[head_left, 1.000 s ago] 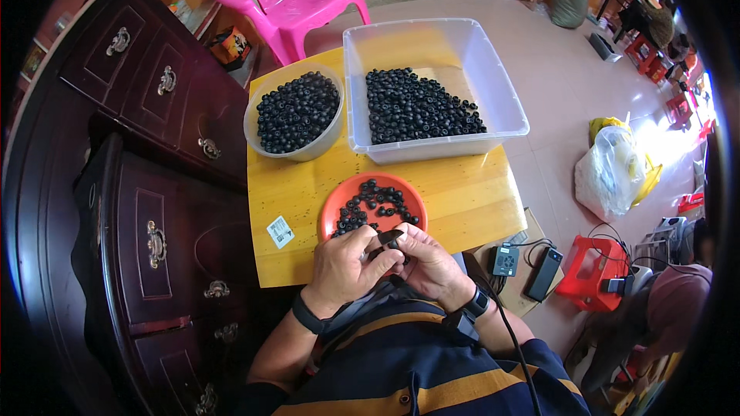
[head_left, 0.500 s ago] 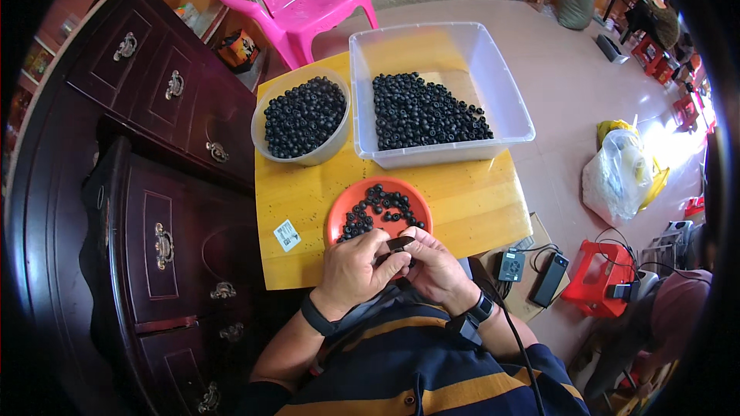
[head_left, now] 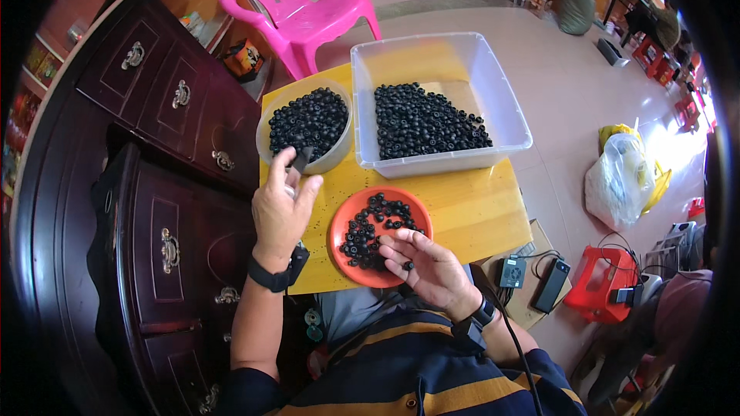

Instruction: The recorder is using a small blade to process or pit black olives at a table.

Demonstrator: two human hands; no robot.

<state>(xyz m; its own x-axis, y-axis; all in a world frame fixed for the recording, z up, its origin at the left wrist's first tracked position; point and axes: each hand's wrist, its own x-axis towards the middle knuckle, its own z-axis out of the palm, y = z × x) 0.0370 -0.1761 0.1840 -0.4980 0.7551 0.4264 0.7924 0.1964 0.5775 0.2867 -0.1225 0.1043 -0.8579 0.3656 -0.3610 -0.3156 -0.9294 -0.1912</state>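
My left hand [head_left: 279, 212] is raised at the near edge of a round clear tub [head_left: 339, 156] of black beads, gripping a small dark flat blade [head_left: 303, 159] whose far end overlaps the tub. Over the near right rim of an orange-red plate [head_left: 337, 223], my right hand [head_left: 435, 268] is curled with its palm partly up. One black bead [head_left: 408, 266] shows at its fingers; whether more are inside is hidden. Many loose black beads [head_left: 358, 240] lie on the plate.
Behind the plate, a rectangular clear bin [head_left: 486, 100] holds more black beads on the yellow table [head_left: 470, 212]. A dark drawer cabinet [head_left: 181, 208] stands close on the left, a pink chair [head_left: 324, 19] beyond. On the right are a red stool [head_left: 597, 281] and cables.
My left hand has moved away from my right hand, left and forward to the round tub, with the blade. My right hand stays by the plate, its fingers now more visible.
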